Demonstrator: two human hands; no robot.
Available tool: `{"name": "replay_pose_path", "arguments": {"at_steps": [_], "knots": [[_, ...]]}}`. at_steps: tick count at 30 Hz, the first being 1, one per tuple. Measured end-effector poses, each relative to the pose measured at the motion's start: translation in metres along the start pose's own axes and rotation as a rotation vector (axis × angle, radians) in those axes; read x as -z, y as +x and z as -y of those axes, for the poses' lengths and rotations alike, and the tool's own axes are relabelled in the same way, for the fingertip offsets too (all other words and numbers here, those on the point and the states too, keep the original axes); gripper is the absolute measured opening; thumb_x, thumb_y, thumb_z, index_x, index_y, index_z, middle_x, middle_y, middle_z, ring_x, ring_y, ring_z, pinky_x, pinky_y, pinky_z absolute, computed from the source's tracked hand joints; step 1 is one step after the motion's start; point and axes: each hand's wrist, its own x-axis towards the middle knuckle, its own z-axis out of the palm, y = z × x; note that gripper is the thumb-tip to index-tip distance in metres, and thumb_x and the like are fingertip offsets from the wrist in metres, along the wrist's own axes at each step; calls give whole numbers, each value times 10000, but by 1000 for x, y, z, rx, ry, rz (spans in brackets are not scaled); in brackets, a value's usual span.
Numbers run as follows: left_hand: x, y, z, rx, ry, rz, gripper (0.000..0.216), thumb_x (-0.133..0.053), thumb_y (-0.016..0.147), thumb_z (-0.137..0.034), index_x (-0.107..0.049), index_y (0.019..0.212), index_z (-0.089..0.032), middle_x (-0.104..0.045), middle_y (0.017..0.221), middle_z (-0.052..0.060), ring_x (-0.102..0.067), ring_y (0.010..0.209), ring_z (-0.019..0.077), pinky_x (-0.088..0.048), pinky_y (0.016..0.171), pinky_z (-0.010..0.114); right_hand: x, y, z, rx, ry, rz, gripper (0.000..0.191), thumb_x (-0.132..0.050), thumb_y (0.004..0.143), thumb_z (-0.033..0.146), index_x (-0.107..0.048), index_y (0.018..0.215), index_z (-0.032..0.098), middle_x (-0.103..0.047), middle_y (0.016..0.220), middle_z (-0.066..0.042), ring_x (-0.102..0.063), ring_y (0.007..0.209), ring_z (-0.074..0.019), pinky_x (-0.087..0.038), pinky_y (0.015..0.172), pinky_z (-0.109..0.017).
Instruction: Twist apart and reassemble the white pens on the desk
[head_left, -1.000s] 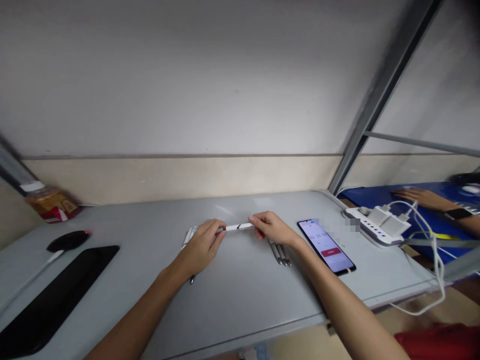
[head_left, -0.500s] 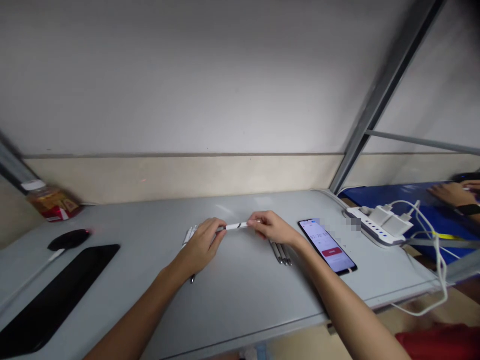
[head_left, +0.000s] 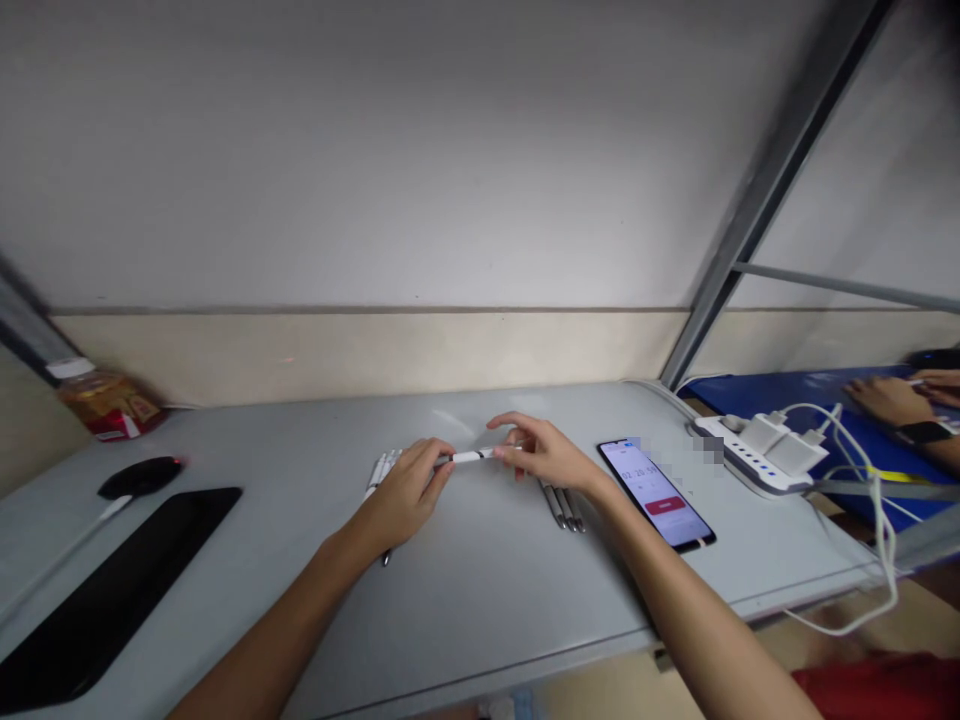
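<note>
A white pen (head_left: 471,456) with dark bands is held level above the desk, between my two hands. My left hand (head_left: 405,490) pinches its left end between thumb and fingers. At the other end, my right hand (head_left: 541,452) has its thumb and bent fingers on the pen, while the index finger is lifted off. Several white pens (head_left: 384,466) lie partly hidden behind my left hand, one dark tip showing below the wrist. Beneath my right wrist rest several grey pens (head_left: 564,508) side by side, silver tips toward me.
Right of my forearm lies a phone (head_left: 656,495) with a lit screen, then a power strip (head_left: 750,458) with plugs and white cables. On the left are a black pad (head_left: 120,600), a black puck with a cable (head_left: 140,478) and a bottle (head_left: 109,405). Another person's hands (head_left: 892,400) are far right.
My right index finger has lifted and stretched out from the pen, and the right hand's fingers have spread. The pen has turned slightly about its length. My left hand stays nearly in place.
</note>
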Motion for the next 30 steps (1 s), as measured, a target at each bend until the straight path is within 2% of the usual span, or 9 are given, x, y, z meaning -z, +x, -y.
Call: {"name": "replay_pose_path", "arguments": {"at_steps": [3,6,9,11,16,22,24,27,30], "knots": [[0,0,0,9,-4,-6,202,-375,960,-328,-534,998,-211,-617,946,29,-578,879,172,-440,799,313,0,-1,0,9,-43,17,281,-561,878,446,-608,948,178,-590,629,27,-527,514,-101,-391,519,-214],[-1,0,1,6,-11,-2,206,-371,962,-328,-535,998,-208,-624,952,32,-583,872,169,-440,785,304,0,-1,0,-48,-95,19,472,-337,971,470,-595,732,154,-565,532,4,-494,484,-100,-397,543,-230],[-3,1,3,30,-14,3,214,-366,964,-339,-532,996,-207,-625,916,24,-584,826,162,-441,760,297,0,-1,1,-9,-97,-17,303,-545,886,445,-616,1000,173,-596,634,18,-528,544,-107,-402,549,-222],[-3,1,4,44,-12,5,216,-368,964,-345,-530,1001,-207,-624,904,19,-584,822,161,-439,765,297,1,-1,2,29,-93,-26,365,-644,822,400,-578,1121,200,-590,665,33,-534,569,-109,-400,547,-215],[-3,2,2,43,-9,2,231,-371,960,-351,-547,996,-205,-625,915,20,-584,844,161,-436,776,291,0,-1,0,-45,-114,17,406,-408,943,480,-616,817,155,-568,555,8,-475,500,-100,-363,513,-225],[-2,2,5,56,14,8,255,-346,966,-363,-549,959,-208,-615,863,10,-574,788,160,-421,746,293,0,0,1,84,-158,-85,375,-654,815,378,-581,1147,220,-596,712,25,-506,590,-107,-390,573,-224],[-2,2,5,53,15,31,267,-329,974,-364,-544,945,-208,-601,852,8,-562,781,157,-410,740,292,0,0,1,80,-214,-84,233,-577,873,379,-632,1008,197,-586,668,24,-484,572,-102,-371,567,-224],[-2,2,4,31,14,62,282,-310,981,-358,-541,921,-209,-579,846,8,-545,792,157,-399,747,292,-2,0,3,14,-267,-53,421,-397,957,438,-626,743,158,-539,556,20,-444,513,-94,-344,547,-230],[-2,1,5,26,18,69,284,-302,983,-352,-533,898,-211,-566,842,7,-533,790,157,-393,746,290,-5,-1,5,35,-273,-94,396,-431,939,469,-653,828,161,-532,569,22,-462,533,-103,-350,561,-231]]}}
